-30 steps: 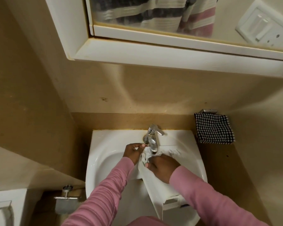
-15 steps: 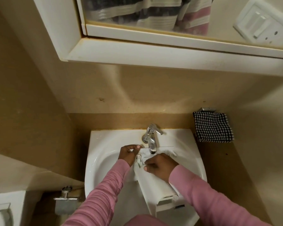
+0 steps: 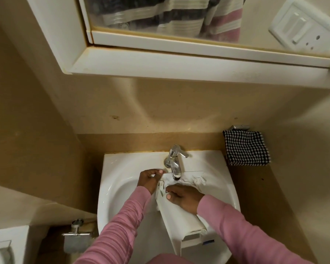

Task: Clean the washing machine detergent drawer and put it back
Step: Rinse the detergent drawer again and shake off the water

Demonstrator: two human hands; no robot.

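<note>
Detergent drawer (image 3: 179, 216) lies in sink (image 3: 118, 197), far end under faucet (image 3: 174, 164) at sink's back rim. Left hand (image 3: 151, 180) at drawer's left far corner; right hand (image 3: 185, 197) on top of drawer. Towel (image 3: 246, 147) hangs right of sink. Mirror cabinet (image 3: 160, 61) above.

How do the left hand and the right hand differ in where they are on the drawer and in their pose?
The left hand grips the drawer at its far left corner beside the tap, while the right hand lies flat on top of the drawer, nearer the person. The left hand's fingers curl; the right hand's spread out. Both touch the drawer over the sink and wear pink sleeves.
</note>
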